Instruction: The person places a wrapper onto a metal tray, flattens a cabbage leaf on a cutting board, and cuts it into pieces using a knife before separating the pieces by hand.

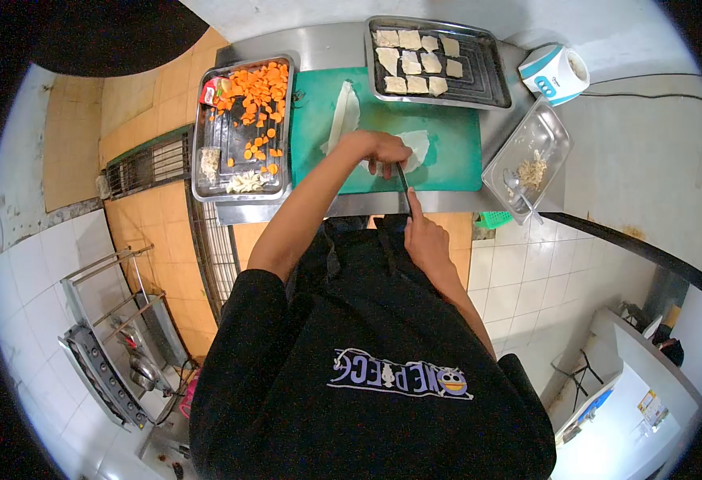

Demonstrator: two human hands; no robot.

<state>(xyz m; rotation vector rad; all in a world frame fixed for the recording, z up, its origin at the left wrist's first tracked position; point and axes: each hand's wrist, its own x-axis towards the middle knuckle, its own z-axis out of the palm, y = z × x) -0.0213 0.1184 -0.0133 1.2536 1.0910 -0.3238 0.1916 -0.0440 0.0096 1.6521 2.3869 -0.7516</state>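
Note:
My right hand (428,240) is closed round the handle of a knife (403,179), its index finger stretched along the top. The blade points away from me over the green cutting board (455,172). My left hand (381,152) has its fingers curled down on a thin, pale sheet of food (418,147) beside the knife tip; the hand hides part of the sheet. Left of it on the board lies a long pale strip (345,114). Behind, a dark tray (479,90) bears several roughly square pale pieces (411,61).
At left, a metal tray (239,178) holds sliced carrots (259,84), a red packet (209,92) and pale chopped bits (245,182). At right stand a steel pan (548,128) with chopped bits and a spoon, and a white-and-teal appliance (555,74). The steel table's front edge is close to me.

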